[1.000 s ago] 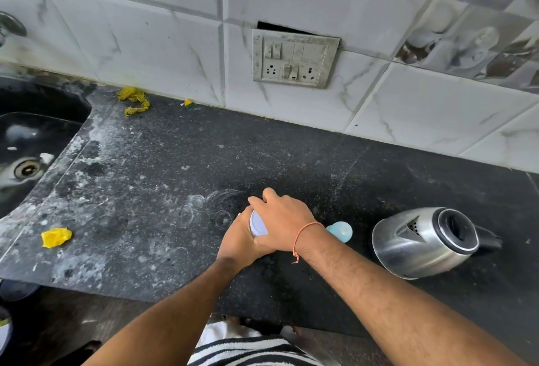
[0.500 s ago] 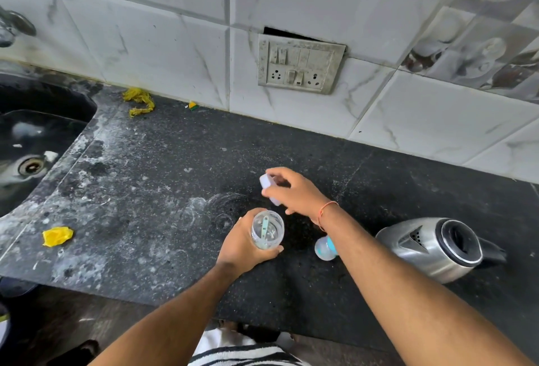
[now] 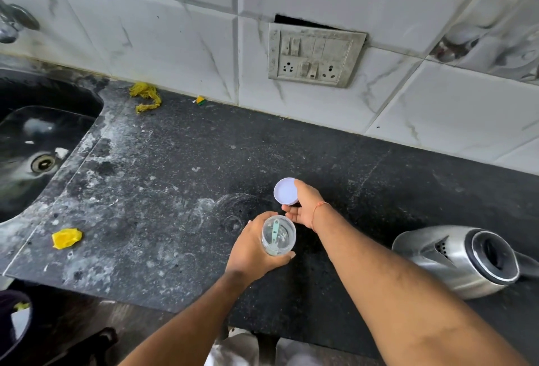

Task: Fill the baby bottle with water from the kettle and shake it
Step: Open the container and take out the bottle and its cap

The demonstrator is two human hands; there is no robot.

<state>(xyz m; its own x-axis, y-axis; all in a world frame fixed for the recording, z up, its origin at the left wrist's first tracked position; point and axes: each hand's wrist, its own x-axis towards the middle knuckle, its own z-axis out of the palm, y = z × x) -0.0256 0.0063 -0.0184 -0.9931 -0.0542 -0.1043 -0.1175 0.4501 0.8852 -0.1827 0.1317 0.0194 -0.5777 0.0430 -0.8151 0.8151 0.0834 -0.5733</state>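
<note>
I had the left hand [image 3: 253, 249] wrapped around the baby bottle [image 3: 278, 235], fingers clamped on its clear plastic wall, mouth open and facing up over the near part of the table [image 3: 163, 179]. A pale green scoop or spoon lay inside it. The right hand [image 3: 303, 208] held the lid [image 3: 286, 191] pinched at its rim between thumb and fingertips, just beyond the bottle and apart from it; I could not tell whether it touched the table yet.

The step, as I judged it, was setting the lid down to free that hand for the kettle [image 3: 460, 260]. I would have laid it flat and well clear of the pouring path, since the stone looked dusty and streaked with white residue. The kettle lay tilted on its side to the right, near the table's edge, spout toward the bottle; I would have taken it by the handle, which was mostly out of view, and poured slowly into the narrow mouth while the left hand kept the bottle upright.

The bottle was a smooth, transparent cylinder, likely slippery when wet. The lid was a shallow round cap, matte and pale lilac. The kettle was rounded brushed steel with a black rimmed lid. The table was dark speckled stone, hard and flat, with marbled white tiles behind.
</note>
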